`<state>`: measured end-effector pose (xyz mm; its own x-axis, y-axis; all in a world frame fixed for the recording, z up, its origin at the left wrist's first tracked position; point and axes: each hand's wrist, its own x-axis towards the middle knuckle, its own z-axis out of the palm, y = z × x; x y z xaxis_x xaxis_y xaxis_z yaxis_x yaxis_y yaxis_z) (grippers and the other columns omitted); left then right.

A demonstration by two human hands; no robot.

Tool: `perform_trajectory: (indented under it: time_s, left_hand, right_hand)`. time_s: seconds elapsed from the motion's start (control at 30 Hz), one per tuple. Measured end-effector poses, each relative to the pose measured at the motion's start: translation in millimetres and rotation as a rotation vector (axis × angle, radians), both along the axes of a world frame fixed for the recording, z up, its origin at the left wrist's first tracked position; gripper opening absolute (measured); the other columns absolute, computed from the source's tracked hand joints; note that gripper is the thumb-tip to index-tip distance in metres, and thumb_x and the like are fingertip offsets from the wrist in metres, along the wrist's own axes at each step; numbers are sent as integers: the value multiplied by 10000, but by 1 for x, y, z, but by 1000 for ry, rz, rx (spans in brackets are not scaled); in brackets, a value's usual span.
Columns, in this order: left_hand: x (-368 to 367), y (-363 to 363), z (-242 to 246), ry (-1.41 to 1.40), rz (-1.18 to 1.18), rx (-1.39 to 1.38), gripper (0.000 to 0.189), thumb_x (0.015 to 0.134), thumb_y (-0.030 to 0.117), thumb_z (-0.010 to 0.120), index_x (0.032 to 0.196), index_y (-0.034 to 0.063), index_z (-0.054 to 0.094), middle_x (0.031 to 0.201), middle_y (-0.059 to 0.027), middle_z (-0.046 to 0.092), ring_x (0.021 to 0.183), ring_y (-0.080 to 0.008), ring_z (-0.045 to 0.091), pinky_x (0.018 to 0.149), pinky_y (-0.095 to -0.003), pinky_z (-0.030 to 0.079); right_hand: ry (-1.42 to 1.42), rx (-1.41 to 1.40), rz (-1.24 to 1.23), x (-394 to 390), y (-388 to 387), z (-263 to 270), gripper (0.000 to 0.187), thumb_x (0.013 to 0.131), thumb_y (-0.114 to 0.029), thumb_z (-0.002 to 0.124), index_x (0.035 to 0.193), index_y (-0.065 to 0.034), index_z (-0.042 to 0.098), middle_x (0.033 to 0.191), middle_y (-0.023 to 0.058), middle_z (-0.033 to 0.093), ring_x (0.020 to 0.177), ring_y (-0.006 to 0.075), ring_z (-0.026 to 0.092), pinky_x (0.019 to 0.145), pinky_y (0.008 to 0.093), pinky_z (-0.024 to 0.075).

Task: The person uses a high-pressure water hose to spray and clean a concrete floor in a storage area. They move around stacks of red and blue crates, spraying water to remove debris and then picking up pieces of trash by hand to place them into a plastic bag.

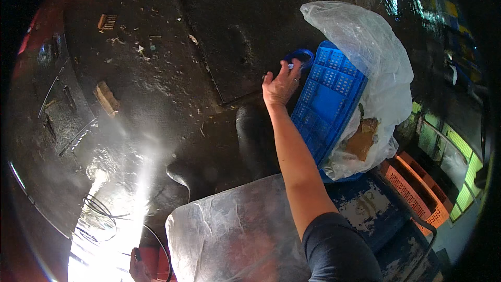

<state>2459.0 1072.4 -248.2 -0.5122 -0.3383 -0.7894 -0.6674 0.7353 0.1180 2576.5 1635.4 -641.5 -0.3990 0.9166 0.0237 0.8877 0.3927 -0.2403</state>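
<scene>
My right hand (281,86) reaches forward with thumb and fingers spread, a ring on one finger. Its fingertips overlap a blurred blue loop (303,55), perhaps a strap or a roll of tape; whether they grip it is not clear. Close beside my wrist leans a blue perforated plastic crate (328,94). A large translucent plastic bag (375,47) covers the crate's right side. What appears to be my left hand (137,268) is mostly cut off at the bottom edge, beside a dark object.
Dark boots (250,133) stand on a wet black floor (156,66) with scattered debris and a wooden piece (106,98). Translucent plastic sheeting (231,227) spans the bottom. Orange crates (420,192) are at right, past a worn blue surface (364,203). A black cable (103,211) loops at lower left.
</scene>
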Motion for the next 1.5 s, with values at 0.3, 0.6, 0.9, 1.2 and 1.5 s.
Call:
perform_trajectory:
  time_s: [0.3,0.6,0.9,1.2,1.5]
  left_hand:
    - [-11,19,-28,-23,-41,-46,456,849,55,511,1302,24,538,633,20,508,512,-66,460,462,-228,378]
    - [-16,46,-37,-19,-84,-57,453,846,57,515,1297,18,541,635,9,512,525,-77,472,479,-244,395]
    - [-20,52,-46,-15,-157,-31,451,844,58,518,1292,12,543,638,-3,516,537,-88,485,496,-260,413]
    - [7,-36,29,61,-61,-155,460,846,36,533,1306,37,549,628,60,467,547,-31,404,486,-212,364]
    - [-27,-125,6,195,291,56,455,882,28,528,1334,83,537,608,94,396,474,-17,346,400,-198,301]
  right_hand:
    - [-326,87,406,53,80,-7,375,723,-95,696,1078,-60,578,1416,178,320,1337,398,310,1043,473,344]
    - [-79,164,139,7,136,2,310,672,-77,723,960,-104,611,1345,203,361,1042,375,526,818,481,483]
    - [-574,-348,214,50,190,-50,320,770,-243,700,996,-21,657,1192,180,555,1080,361,581,930,437,482]
    - [-17,-534,314,81,28,29,360,835,-185,666,1112,2,535,1099,220,479,930,363,558,830,444,471]
    - [-14,-343,267,-57,-106,70,636,772,-202,739,1233,95,417,1339,293,336,1147,450,476,968,476,429]
